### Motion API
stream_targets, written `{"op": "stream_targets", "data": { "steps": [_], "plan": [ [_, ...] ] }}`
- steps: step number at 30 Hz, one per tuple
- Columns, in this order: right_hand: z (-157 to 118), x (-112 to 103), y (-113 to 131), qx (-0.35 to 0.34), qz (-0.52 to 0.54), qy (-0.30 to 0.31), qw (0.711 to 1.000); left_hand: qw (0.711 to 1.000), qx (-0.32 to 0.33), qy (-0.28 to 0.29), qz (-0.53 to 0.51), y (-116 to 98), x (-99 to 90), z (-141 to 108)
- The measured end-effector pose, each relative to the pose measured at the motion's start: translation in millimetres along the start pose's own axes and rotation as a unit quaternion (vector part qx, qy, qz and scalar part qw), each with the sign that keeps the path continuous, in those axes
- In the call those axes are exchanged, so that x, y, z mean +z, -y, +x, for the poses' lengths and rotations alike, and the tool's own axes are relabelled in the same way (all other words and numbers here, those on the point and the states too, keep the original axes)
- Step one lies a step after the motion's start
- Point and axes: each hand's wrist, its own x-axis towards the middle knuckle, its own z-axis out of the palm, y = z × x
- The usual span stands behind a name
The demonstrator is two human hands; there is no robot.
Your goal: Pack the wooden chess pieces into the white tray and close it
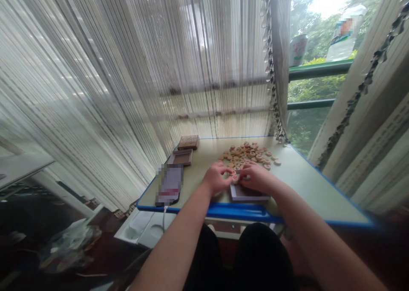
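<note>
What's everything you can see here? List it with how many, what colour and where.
small discs: dozens, pale tan, heaped on the table
red-marked discs: at least two, tan, at the fingertips
open tray: one, pale rim, near edge
second tray: one, brownish inside, left side
patterned box: one, brown, far left corner
phone: one, dark-edged, left side, white cable attached
table: one, pale top, blue edge
curtains: several, whitish, around the window
can: one, pale, window rail
bottle: one, clear, beside it
left hand, right hand: bare, at the discs
legs: two, black-clad, below
</note>
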Motion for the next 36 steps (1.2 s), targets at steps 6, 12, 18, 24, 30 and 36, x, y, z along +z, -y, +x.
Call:
{"op": "stream_targets", "data": {
  "steps": [6,12,18,24,30,36],
  "plan": [
    [2.0,0.1,-0.1,-0.020,0.013,0.023,0.999,0.999,0.024,0.041,0.005,0.6,-3.6,-1.8],
    [2.1,1.6,1.5,-0.024,0.025,0.015,0.999,0.999,0.027,0.025,0.003,-1.7,-6.1,-1.0],
    [2.1,0.8,3.5,-0.014,0.015,0.008,1.000,0.999,0.032,0.039,0.000,-1.8,-5.0,-0.4],
    [1.8,0.0,5.8,0.014,0.004,0.017,1.000,0.998,0.038,0.055,-0.001,-1.6,-3.8,0.0],
    [-0.1,-3.5,5.1,0.019,0.024,0.026,0.999,0.996,0.020,0.084,-0.018,-4.8,-6.2,0.0],
    [0.8,-3.9,6.8,0.040,0.031,0.021,0.998,0.996,0.033,0.081,-0.012,-5.4,-7.9,-0.7]
  ]
}}
